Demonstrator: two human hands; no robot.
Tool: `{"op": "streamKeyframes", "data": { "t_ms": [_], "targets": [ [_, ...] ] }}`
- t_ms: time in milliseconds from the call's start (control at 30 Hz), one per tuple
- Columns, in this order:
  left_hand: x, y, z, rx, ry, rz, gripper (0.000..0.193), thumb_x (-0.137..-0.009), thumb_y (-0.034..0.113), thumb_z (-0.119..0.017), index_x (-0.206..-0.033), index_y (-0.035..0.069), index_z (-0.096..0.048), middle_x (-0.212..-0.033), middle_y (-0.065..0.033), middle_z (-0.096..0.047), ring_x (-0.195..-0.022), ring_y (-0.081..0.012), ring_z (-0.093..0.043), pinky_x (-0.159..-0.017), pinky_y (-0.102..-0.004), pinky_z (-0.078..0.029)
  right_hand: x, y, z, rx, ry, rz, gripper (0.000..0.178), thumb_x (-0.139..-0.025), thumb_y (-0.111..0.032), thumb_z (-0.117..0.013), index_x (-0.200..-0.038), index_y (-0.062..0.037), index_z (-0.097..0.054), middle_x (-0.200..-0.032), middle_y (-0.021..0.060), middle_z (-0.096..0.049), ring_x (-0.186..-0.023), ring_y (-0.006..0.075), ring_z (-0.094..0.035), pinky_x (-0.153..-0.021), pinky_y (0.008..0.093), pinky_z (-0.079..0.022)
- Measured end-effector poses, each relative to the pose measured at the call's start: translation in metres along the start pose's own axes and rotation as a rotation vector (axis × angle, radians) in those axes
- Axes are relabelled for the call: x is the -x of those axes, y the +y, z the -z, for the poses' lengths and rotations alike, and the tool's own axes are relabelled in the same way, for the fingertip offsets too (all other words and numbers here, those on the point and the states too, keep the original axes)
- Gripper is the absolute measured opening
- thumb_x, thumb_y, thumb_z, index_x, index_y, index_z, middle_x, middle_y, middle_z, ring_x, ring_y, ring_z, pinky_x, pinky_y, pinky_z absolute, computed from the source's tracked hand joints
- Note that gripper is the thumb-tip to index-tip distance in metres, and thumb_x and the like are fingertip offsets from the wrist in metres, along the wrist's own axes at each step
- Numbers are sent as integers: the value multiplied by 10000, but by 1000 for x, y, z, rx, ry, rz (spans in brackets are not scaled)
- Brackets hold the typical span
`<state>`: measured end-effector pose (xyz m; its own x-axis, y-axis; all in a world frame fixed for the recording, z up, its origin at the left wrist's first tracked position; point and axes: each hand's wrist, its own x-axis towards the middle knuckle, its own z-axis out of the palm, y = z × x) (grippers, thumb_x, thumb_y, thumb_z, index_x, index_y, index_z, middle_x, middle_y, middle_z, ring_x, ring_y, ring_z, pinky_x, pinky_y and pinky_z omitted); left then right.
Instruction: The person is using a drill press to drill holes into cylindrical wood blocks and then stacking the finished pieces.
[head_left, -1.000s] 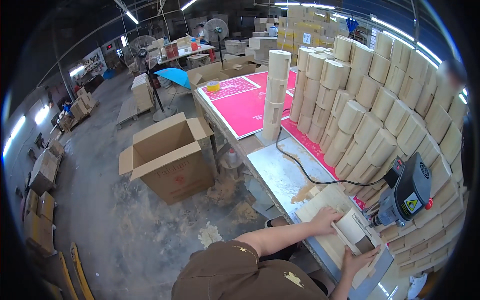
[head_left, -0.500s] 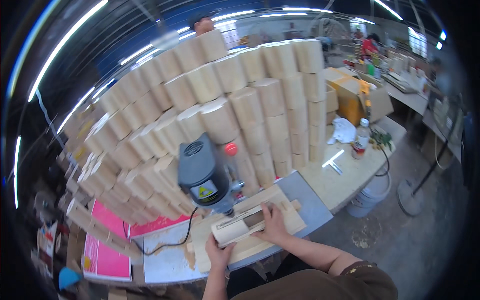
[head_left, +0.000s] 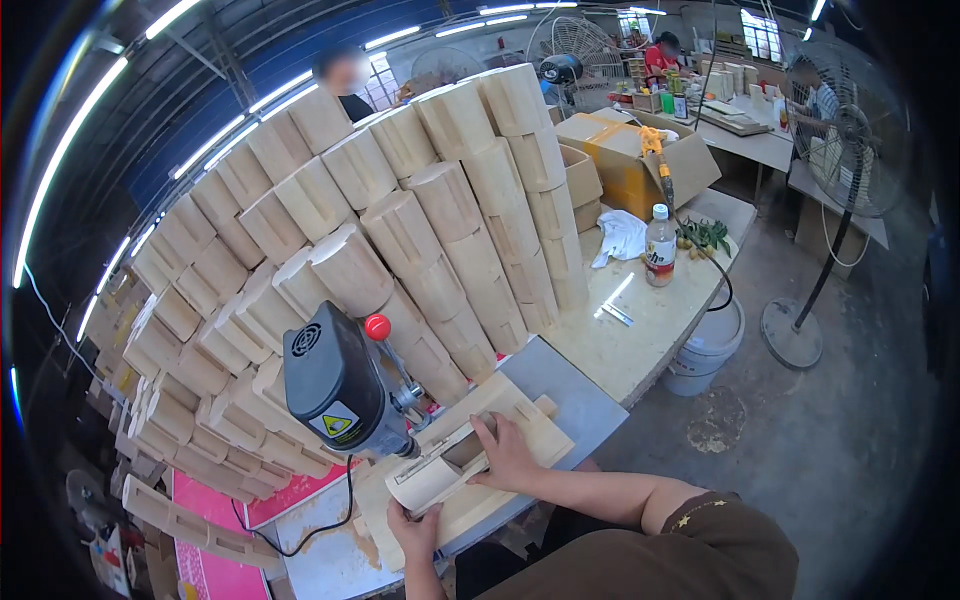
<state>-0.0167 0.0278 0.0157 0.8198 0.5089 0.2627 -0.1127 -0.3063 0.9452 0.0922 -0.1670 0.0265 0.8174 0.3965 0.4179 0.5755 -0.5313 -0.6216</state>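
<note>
— Wooden block (head_left: 437,472), pale and hollowed along one face: where did it lie?
— It lay tilted on a flat wooden jig (head_left: 520,425) on the desk (head_left: 620,345), right under the black drill press (head_left: 335,385), at about six o'clock in the view.

— And the hands?
— They were apart, one at each end of it. The left hand (head_left: 412,525) gripped the block's lower end, at about seven o'clock from the block's middle. The right hand (head_left: 505,455) pressed on its upper end with fingers spread over the top edge, at about two o'clock.

— What was around it?
— At nine o'clock pink sheets (head_left: 215,560) lay at the desk's near left end. Behind the press, from ten to one o'clock, rose a tall leaning stack of similar blocks (head_left: 400,230). Farther right, at two o'clock, a white cloth (head_left: 620,235) and a plastic bottle (head_left: 659,245) stood on the desk, a white bucket (head_left: 705,350) below its edge, and a standing fan (head_left: 835,150) at three o'clock.
</note>
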Motion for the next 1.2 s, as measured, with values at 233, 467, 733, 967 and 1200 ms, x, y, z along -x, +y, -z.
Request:
{"op": "streamKeyframes", "data": {
  "t_ms": [233,467,733,967,1200],
  "targets": [
    [4,8,-1,-12,24,-16,518,-614,-49,-734,-1084,-15,-520,-1027,-109,-599,-926,-192,-610,-802,-300,-493,0,-1,-1,-9,-17,-10,1152,-567,-364,-834,-1447,-164,-118,-1326,301,-243,-1186,468,-301,-1011,525,-263],
    [3,4,-1,-13,24,15,512,-616,-43,-732,-1084,-18,-525,-1021,-107,-609,-911,-185,-614,-807,-291,-493,0,0,-1,-10,18,19,1137,-573,-355,-831,-1444,-156,-129,-1324,299,-243,-1181,465,-307,-1009,519,-270],
    [2,-6,3,-85,39,-25,502,-599,-13,-752,-1057,-15,-546,-988,-106,-626,-903,-188,-615,-799,-298,-486,-2,0,-2,8,3,16,1111,-579,-370,-825,-1432,-118,-160,-1315,307,-255,-1170,464,-325,-1001,519,-266],
    [2,-13,4,-141,31,-58,497,-597,-14,-756,-1051,-8,-555,-987,-105,-634,-904,-192,-617,-803,-298,-483,-1,-2,0,31,-20,-6,1116,-578,-379,-827,-1430,-102,-161,-1308,313,-264,-1173,462,-329,-997,522,-266],
    [0,-29,9,-28,36,-34,499,-567,-11,-781,-1020,-4,-573,-969,-83,-618,-882,-178,-603,-763,-306,-493,-1,-5,0,22,-1,22,1123,-570,-373,-834,-1428,-96,-164,-1301,317,-267,-1156,459,-341,-983,515,-285]
  ]
}}
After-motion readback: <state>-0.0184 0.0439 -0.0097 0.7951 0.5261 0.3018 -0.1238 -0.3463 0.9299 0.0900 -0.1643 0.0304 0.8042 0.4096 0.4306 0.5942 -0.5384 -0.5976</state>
